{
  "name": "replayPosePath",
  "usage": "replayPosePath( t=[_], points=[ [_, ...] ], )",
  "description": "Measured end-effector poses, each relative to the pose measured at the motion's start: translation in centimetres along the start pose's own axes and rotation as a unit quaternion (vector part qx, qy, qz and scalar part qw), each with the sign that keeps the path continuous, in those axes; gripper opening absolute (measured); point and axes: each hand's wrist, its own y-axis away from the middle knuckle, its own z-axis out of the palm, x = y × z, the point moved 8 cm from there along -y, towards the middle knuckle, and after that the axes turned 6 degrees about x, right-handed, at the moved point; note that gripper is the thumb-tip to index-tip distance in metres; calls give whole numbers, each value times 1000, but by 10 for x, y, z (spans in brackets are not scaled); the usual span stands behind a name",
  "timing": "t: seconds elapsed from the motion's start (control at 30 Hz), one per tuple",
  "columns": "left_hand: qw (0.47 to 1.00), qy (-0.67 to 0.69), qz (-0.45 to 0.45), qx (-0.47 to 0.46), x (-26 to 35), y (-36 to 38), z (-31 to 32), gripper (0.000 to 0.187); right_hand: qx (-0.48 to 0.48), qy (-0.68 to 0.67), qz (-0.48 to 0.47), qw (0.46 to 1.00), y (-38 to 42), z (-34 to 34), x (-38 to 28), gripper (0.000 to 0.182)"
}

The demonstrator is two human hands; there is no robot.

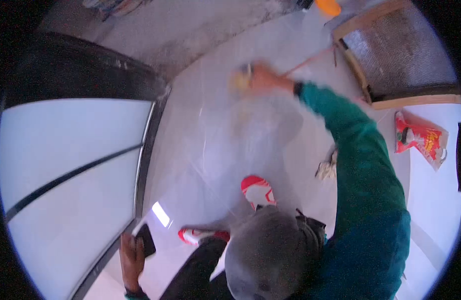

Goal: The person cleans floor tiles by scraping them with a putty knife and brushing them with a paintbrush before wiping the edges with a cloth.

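Observation:
My right hand (265, 79) reaches far forward over the pale shiny floor (190, 165), smeared by motion. Its fingers close round a blurred pale yellow thing (240, 81) with a dark part and a white streak at the top; its kind cannot be made out. At the lower left, my left hand (132, 255) is closed on a flat, dark rectangular thing (146, 241) with a white edge, beside the frame of the glass panel (75, 140). My red and white shoes (258, 191) stand on the floor. A grey cap (273, 255) covers the lower middle of the view.
A wood-framed panel (400, 55) stands at the upper right, with a reddish strip (310, 61) near it. Below lies a red printed bag (421, 139). A crumpled pale cloth-like thing (326, 167) is under my right arm. Something orange (328, 7) shows at the top.

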Motion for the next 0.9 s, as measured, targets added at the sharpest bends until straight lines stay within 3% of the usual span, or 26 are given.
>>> replayPosePath(
  t=[0.03, 0.07, 0.1, 0.13, 0.17, 0.2, 0.23, 0.27, 0.33, 0.37, 0.4, 0.53, 0.57, 0.6, 0.63, 0.67, 0.7, 0.77, 0.8, 0.83, 0.9],
  points=[
    [999, 32, -11, -20, 14, -15, -1, 17, 55, 160, 47, 984, -33, -58, 23, 24],
    [994, 63, -10, -88, 23, -32, 4, 16, 166, 136, -24, 976, -49, -104, 24, 23],
    [977, 101, -154, -111, 10, -30, 6, 12, 177, 305, -40, 935, -67, -111, 37, 23],
    [997, 33, -8, -73, 30, -41, -4, 11, 194, 285, -57, 937, -72, -116, 2, 23],
    [997, -6, 62, -37, 41, -44, -11, 13, 197, 188, -6, 962, -62, -126, -40, 22],
    [998, 35, -8, -46, 30, -50, -10, 15, 186, 89, 47, 978, -47, -123, -72, 21],
    [997, 68, 14, -31, 34, -59, -16, 16, 150, 12, 73, 986, -37, -71, -85, 22],
    [993, 115, -7, -29, 33, -68, -16, 15, 138, -165, 1, 977, -11, -39, -140, 24],
    [991, 117, -48, -51, 38, -82, -16, 15, 75, -138, -140, 978, 47, 61, -243, 31],
    [986, 131, -79, -69, 41, -88, -14, 15, -193, -246, 5, 950, 82, 142, -261, 25],
    [986, 127, -80, -69, 44, -92, -15, 15, -198, -230, -108, 947, 94, 132, -314, 23],
    [989, 130, -59, -48, 42, -96, -21, 11, -150, -97, -2, 984, 22, 141, -236, 29],
    [988, 136, -68, -39, 39, -96, -19, 9, -72, -35, -44, 996, -29, 102, -197, 26],
    [997, 61, 19, -40, 42, -95, -5, 14, 87, -17, 27, 996, -75, 52, -143, 20],
    [993, -16, 106, -39, 42, -87, 20, 21, 83, 152, 31, 984, -109, 15, -108, 15],
    [991, -15, 128, -40, 46, -80, 48, 26, 286, 188, -81, 936, -116, -43, -102, 13],
    [989, -14, 145, -39, 56, -74, 82, 31, 184, 274, -78, 941, -144, -57, -83, 17],
    [968, -31, 228, -104, 78, -61, 153, 39, 307, 125, -118, 936, -120, -127, -122, 19],
    [966, 2, 241, -96, 87, -64, 178, 38, 283, 117, -57, 950, -112, -132, -119, 20],
    [954, -59, 281, -85, 93, -70, 201, 37, 265, 115, 6, 957, -101, -135, -106, 21],
    [957, -75, 280, 8, 90, -89, 224, 36, 269, 50, 14, 962, -52, -126, -107, 23]
  ],
)
